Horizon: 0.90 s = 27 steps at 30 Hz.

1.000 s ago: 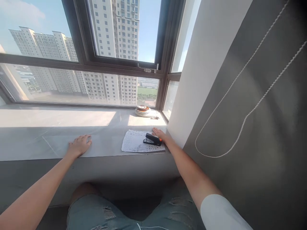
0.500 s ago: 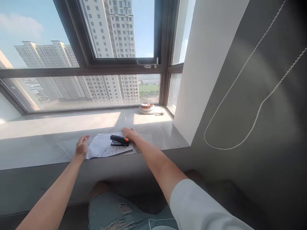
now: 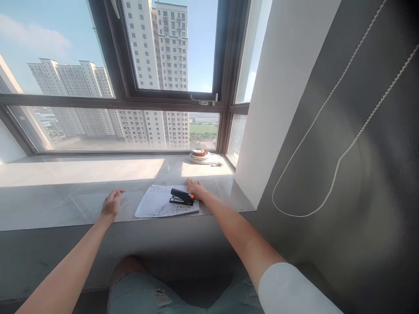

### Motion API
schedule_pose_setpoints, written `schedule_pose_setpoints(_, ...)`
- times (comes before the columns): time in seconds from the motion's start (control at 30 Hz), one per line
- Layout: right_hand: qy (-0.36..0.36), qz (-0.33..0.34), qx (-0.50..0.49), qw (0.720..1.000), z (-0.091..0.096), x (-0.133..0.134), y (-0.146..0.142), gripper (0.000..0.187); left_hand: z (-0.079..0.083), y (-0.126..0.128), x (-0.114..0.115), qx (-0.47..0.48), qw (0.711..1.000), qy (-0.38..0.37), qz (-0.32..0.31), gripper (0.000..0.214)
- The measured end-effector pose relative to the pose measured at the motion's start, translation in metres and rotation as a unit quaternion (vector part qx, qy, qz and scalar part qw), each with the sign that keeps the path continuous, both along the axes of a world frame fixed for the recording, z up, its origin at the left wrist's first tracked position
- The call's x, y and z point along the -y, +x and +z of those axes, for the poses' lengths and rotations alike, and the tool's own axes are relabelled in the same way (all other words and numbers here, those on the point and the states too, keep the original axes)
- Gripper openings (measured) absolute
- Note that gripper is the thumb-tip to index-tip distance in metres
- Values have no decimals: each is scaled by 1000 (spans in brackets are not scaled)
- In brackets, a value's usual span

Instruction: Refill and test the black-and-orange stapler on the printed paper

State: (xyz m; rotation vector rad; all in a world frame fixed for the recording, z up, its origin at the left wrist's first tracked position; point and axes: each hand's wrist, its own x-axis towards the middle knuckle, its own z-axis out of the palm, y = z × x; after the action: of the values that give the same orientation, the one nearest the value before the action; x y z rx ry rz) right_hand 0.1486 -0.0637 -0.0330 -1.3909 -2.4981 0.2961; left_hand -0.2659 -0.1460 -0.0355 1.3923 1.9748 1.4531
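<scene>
A stack of written paper sheets [image 3: 153,203] lies on the window sill near its front edge. On top of it, toward the right, sits a black stapler [image 3: 181,196] with an orange part at its right end. My right hand [image 3: 195,188] rests at the far right corner of the sheets, beside the stapler, with its fingers stretched out; its underside is hidden. To the left, apart from the paper, my left hand [image 3: 112,203] is on or just above the sill, holding nothing, its fingers loosely bent and partly apart.
A stack of round lids or dishes [image 3: 199,158] stands by the window corner, with a small dark item beside it. The tiled sill [image 3: 39,209] ends at a front edge above my knees. A beaded blind cord [image 3: 306,215] hangs in a loop at the right.
The paper sheets and the stapler have shifted right together with my right hand. My left hand, earlier at the paper's left edge, is now separated from it by a gap.
</scene>
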Motion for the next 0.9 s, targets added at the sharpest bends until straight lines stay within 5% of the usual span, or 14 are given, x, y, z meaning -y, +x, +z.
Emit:
schedule_pose_setpoints(0.17, -10, -38, 2, 999, 2, 2, 72, 58, 6, 5, 4, -66, 997, -38, 4, 35)
schedule_pose_setpoints(0.3, -17, -36, -13, 999, 1, 3, 91, 59, 10, 26, 3, -172, 984, -50, 5, 35)
schedule_pose_setpoints(0.4, -15, -31, -30, 999, -1, 2, 90, 58, 14, 76, -1, -221, 975, -18, -25, 37)
schedule_pose_setpoints(0.53, 9, -52, -64, 997, 3, 5, 90, 56, 13, 169, -4, -263, 943, 55, -197, 41)
schedule_pose_setpoints(0.7, 70, -126, -198, 970, 13, 28, 98, 45, -4, 231, -5, -351, 888, -40, -293, 47)
schedule_pose_setpoints(0.8, 28, -35, -322, 946, 12, 46, 101, 39, -15, 238, -8, -394, 875, -80, -268, 50)
schedule_pose_setpoints(0.9, 0, 79, -292, 953, 7, 57, 98, 39, -20, 246, -11, -409, 881, -97, -216, 53)
